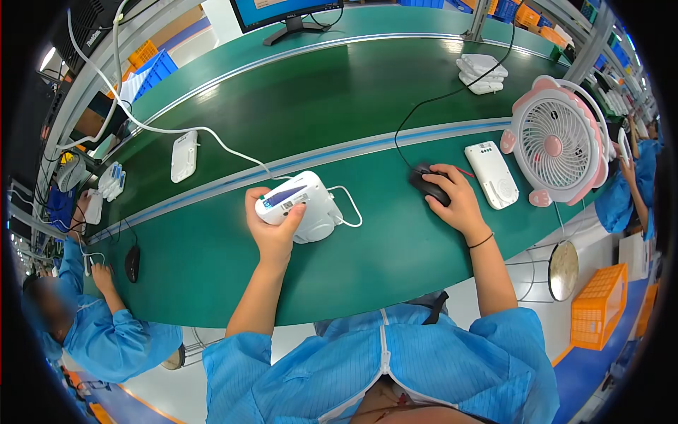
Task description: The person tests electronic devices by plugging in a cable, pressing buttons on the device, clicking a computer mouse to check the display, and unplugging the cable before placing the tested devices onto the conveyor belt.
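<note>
My left hand (277,226) is closed around a white plastic device (314,215) with a label and a small dark-blue display on its edge. A white cable (233,150) runs to the device from the upper left, and a short white loop (353,201) sticks out at its right. My right hand (452,198) rests over a black computer mouse (428,185), its fingers curved around the body. Just right of that hand lies another white device (492,175), flat on the green bench.
A pink and white fan (554,145) stands at the right. Stacked white devices (482,73) lie at the back right, and a single one (184,156) at the left. A monitor (286,13) stands at the back. Co-workers in blue sit left (113,339) and right (621,191).
</note>
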Demonstrator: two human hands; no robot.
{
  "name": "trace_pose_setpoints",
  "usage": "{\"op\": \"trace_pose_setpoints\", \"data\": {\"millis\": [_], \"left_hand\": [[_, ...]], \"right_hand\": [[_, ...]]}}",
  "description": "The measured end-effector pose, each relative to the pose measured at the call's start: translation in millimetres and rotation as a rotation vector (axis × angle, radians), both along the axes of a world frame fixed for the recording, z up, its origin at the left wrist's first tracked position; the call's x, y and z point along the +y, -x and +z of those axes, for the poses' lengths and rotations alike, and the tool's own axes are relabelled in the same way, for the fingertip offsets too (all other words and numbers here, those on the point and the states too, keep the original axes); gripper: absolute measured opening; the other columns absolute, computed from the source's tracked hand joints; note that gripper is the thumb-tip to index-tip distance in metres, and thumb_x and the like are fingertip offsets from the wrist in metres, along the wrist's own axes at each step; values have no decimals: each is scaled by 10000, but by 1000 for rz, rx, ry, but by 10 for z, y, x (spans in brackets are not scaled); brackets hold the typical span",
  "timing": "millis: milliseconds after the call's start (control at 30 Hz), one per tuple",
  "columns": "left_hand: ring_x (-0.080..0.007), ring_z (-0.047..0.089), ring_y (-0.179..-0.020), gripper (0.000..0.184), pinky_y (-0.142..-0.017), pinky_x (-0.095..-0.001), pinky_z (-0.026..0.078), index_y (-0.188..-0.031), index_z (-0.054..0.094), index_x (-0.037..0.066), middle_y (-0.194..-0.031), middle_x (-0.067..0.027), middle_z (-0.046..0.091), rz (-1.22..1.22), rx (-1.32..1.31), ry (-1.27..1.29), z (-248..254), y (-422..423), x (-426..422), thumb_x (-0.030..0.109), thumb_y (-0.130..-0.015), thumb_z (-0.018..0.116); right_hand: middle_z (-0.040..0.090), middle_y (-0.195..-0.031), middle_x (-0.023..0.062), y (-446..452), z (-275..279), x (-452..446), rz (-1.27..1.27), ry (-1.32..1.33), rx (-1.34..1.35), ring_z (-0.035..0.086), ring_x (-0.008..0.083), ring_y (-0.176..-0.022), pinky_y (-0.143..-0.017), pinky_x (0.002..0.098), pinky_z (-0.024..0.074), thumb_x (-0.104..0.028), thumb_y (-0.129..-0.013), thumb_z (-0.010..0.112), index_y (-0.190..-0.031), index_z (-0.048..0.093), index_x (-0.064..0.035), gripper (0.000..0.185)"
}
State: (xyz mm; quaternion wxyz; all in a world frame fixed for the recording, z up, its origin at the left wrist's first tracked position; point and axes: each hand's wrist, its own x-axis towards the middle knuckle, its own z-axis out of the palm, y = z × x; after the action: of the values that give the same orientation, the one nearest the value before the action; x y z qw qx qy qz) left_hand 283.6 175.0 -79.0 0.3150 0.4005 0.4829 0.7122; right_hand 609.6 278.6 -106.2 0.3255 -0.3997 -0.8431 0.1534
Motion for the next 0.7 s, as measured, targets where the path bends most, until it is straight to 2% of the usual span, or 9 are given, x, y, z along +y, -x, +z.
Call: {"op": "trace_pose_setpoints", "data": {"millis": [233, 700], "left_hand": [[-116, 624, -829, 443, -741, -264, 512, -986, 535, 50, -900, -53, 629, -196, 205, -21, -58, 12, -70, 81, -671, 846], [-135, 646, -868, 400, -772, -278, 522, -976, 552, 37, -922, -74, 647, -218, 156, -13, -16, -42, -81, 49, -687, 828]], "right_hand": [[586, -1184, 114, 3, -4, 5, 9, 5, 7, 579, 320, -1076, -921, 395, 477, -108, -696, 724, -1082, 656, -76, 393], [586, -1186, 112, 18, 2, 4, 2, 24, 9, 584, 324, -1062, -905, 389, 484, -106, -700, 721, -1091, 651, -71, 399]]}}
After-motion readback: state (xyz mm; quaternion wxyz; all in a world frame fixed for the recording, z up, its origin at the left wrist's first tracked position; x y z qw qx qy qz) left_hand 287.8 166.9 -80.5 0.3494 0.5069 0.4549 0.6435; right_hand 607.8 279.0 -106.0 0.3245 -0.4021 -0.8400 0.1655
